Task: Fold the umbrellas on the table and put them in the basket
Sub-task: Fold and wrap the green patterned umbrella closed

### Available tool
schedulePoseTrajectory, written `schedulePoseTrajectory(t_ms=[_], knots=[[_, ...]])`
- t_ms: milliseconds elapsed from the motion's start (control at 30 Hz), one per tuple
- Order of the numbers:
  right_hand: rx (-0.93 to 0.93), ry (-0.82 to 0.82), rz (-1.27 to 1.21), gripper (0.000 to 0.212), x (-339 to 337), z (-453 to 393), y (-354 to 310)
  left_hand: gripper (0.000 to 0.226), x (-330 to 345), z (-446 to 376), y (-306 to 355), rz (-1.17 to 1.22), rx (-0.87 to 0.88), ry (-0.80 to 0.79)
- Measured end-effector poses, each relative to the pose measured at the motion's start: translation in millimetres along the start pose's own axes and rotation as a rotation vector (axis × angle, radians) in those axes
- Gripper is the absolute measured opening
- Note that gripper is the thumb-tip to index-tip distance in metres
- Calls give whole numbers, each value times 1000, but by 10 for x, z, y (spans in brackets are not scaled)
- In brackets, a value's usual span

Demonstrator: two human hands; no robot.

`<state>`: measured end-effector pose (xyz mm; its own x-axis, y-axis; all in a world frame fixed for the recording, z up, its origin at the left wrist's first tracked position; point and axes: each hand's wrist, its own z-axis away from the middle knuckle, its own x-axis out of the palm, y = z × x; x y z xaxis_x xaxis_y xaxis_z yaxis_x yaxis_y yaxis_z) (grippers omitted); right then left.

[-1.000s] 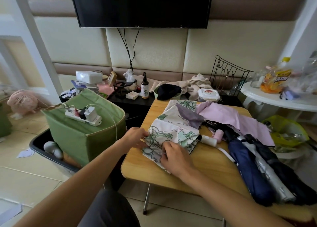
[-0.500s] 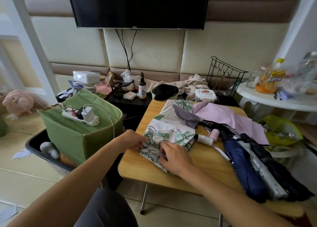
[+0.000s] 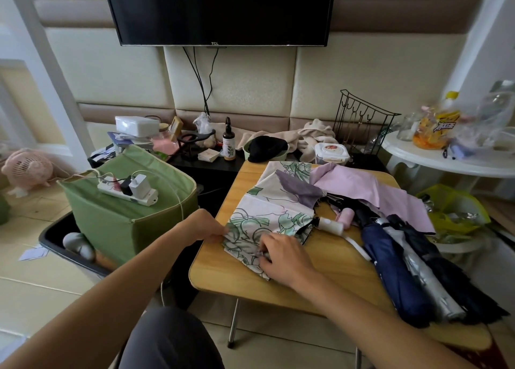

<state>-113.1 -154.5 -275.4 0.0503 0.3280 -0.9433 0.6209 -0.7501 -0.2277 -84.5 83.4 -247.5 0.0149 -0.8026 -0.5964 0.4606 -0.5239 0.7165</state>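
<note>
A white umbrella with green floral print (image 3: 267,212) lies spread on the wooden table (image 3: 334,260), its white handle (image 3: 330,225) pointing right. My left hand (image 3: 204,225) pinches the canopy's left edge. My right hand (image 3: 284,257) pinches the fabric near the front corner, fingers curled. A pink umbrella (image 3: 370,190) lies open behind it. At the right lie a navy umbrella (image 3: 393,268), a silver one (image 3: 426,279) and a black one (image 3: 457,279), collapsed side by side. A green fabric basket (image 3: 122,218) stands left of the table.
A power strip with chargers (image 3: 128,189) rests on the green basket, which sits in a black tray (image 3: 55,243). Behind the table are a bottle (image 3: 228,143), a wipes box (image 3: 331,152) and a wire rack (image 3: 362,123). A white side table (image 3: 446,159) stands at right.
The view has shifted slightly. Both hands stay on the floral canopy, working the fabric near its front left corner; the umbrella itself has barely moved.
</note>
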Motion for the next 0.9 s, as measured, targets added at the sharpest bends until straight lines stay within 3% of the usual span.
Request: schedulePoseTrajectory(t_ms=[233, 400, 500, 567, 633, 700, 800, 900], knots=[[-30, 117, 5, 15, -6, 85, -37, 30, 174, -68, 71, -188, 61, 99], [-216, 405, 101, 8, 82, 218, -78, 27, 195, -96, 113, -297, 65, 113], [-234, 368, 120, 12, 198, 263, -56, 23, 217, -81, 155, -391, 89, 135], [-209, 311, 137, 21, 286, 297, -24, 22, 271, -31, 180, -527, 224, 255], [-183, 292, 112, 26, 319, 316, -5, 35, 366, 1, 189, -602, 527, 322], [-116, 304, 6, 20, 286, 323, -54, 47, 463, 6, 165, -675, 789, 179], [128, 293, -300, 16, 187, 343, -208, 71, 567, -89, -3, -840, 832, 1], [460, 116, -752, 18, 13, 344, -355, 60, 639, -156, -140, -895, 841, 8]])
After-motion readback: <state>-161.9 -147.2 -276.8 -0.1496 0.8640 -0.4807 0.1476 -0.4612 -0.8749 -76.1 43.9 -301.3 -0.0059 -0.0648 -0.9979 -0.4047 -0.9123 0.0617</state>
